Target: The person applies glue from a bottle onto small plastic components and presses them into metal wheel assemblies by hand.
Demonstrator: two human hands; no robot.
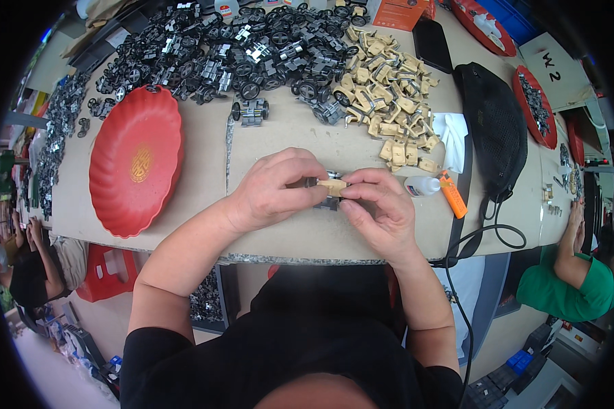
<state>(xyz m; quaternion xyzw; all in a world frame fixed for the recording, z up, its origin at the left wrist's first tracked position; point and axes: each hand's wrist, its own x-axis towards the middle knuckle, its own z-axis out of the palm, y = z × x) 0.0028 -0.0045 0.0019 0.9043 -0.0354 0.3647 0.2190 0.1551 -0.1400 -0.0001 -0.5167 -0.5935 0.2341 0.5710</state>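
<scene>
In front of me, my left hand [274,189] and my right hand [383,210] meet near the table edge. Between their fingertips they pinch a cream-yellow plastic piece [332,184], one hand at each end. Right under it sits a small dark and silver wheeled toy chassis [329,203], mostly hidden by the fingers. Another chassis [252,112] lies by itself farther out. A big heap of black wheeled chassis [252,51] fills the back of the table, and a pile of cream pieces [393,95] adjoins it on the right.
A red scalloped dish [136,163] is at left. To the right are a small white bottle [423,185], an orange lighter-like item [453,196], white tissue [451,140], a black mesh bag [494,123] with a cord, and a phone [432,45]. A person in green [567,286] sits at right.
</scene>
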